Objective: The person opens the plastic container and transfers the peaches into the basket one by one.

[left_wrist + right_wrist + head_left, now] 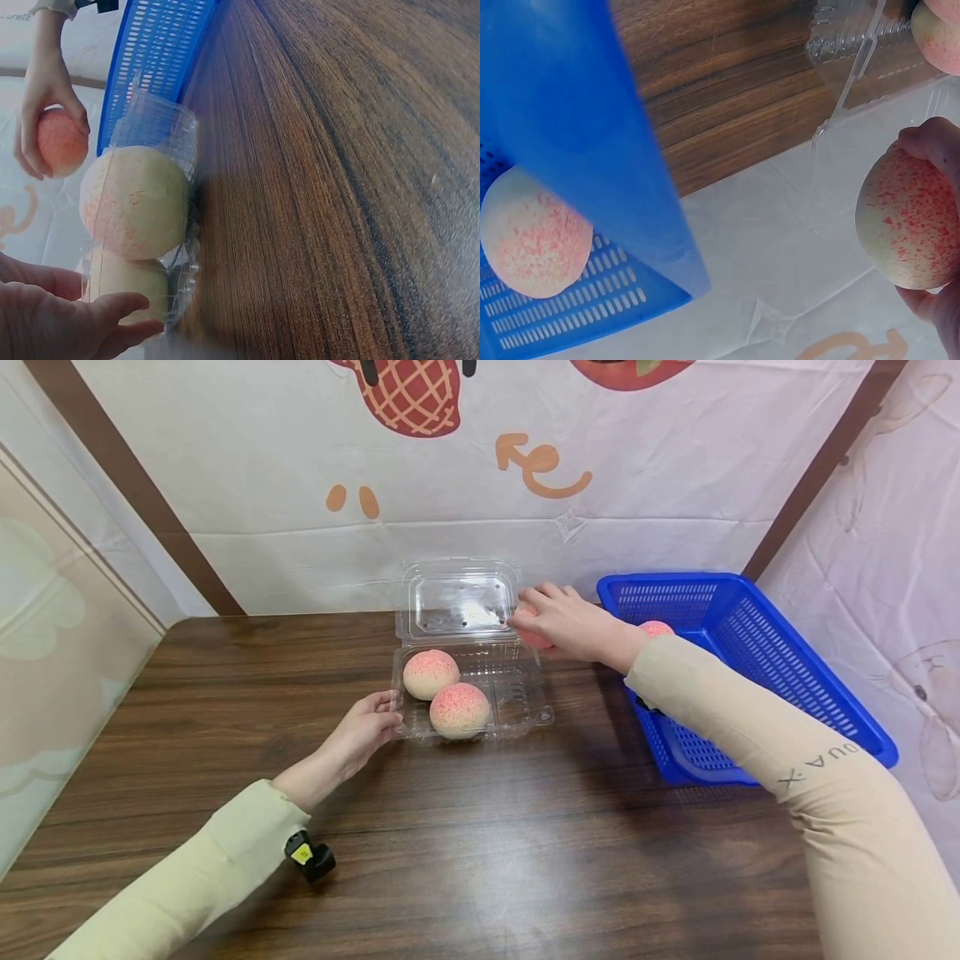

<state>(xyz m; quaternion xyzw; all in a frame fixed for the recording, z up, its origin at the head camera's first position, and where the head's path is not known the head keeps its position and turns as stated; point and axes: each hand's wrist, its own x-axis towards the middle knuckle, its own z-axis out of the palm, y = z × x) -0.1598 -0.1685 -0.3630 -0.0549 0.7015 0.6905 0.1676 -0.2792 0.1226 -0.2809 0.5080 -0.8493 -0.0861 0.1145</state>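
A clear plastic clamshell box [517, 697] lies with its lid [457, 602] raised at the back. Two pink-speckled artificial peaches, a rear one [431, 674] and a front one [460, 711], sit in its left part. My left hand [363, 731] holds the box by its left wall, thumb and fingers on the rim. Above the box's back right corner my right hand [562, 622] grips a third peach [907, 217], which is clear of the box. Another peach [536, 232] lies in the blue plastic basket [817, 693], mostly hidden behind my right forearm in the head view.
The blue basket stands at the table's right, beneath my right forearm. A printed white cloth [300, 460] hangs behind the table's back edge. Brown wood-grain tabletop [450, 843] stretches in front of the box.
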